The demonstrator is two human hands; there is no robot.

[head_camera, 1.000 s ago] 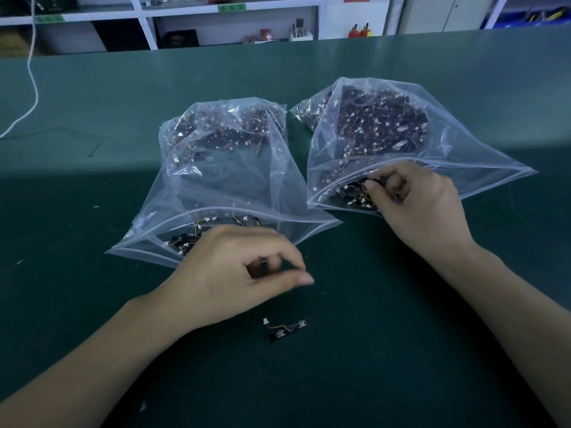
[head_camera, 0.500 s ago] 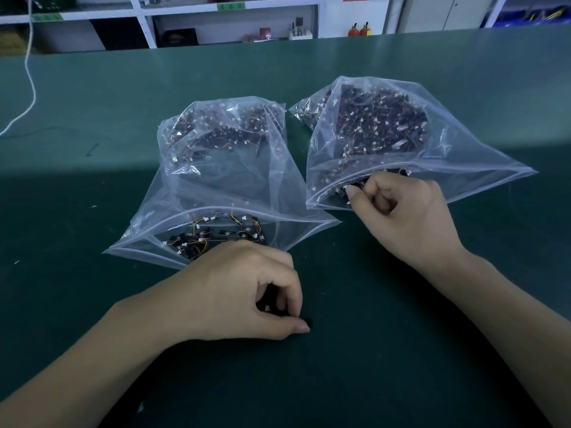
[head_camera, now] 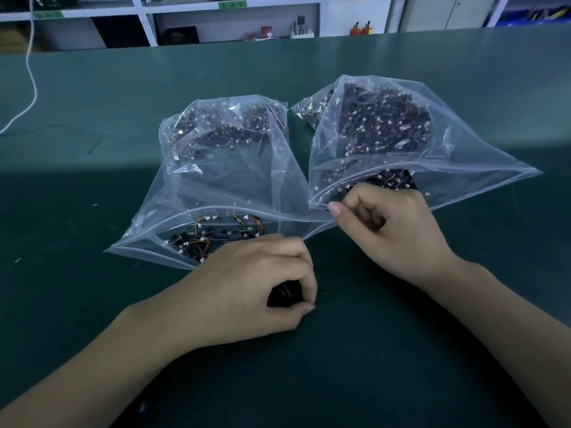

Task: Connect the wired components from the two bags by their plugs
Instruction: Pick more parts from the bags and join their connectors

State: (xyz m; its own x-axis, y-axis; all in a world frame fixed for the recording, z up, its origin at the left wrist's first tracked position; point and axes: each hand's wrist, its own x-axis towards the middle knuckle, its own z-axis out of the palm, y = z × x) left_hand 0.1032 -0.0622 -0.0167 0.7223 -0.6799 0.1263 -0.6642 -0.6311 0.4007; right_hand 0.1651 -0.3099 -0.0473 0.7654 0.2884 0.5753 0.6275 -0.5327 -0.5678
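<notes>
Left to right: our left hand (head_camera: 247, 288) has dropped onto the mat and now curls round the small dark wired component (head_camera: 285, 293) that lay loose at 6 o'clock a second ago. At 12 o'clock from it sits the left bag (head_camera: 222, 180), mouth open. At 2 o'clock, our right hand (head_camera: 392, 230) has pulled back from the right bag (head_camera: 417, 143), fingers clenched; whether there's a part inside, we can't tell. So one half's in hand and plugging looks close.
</notes>
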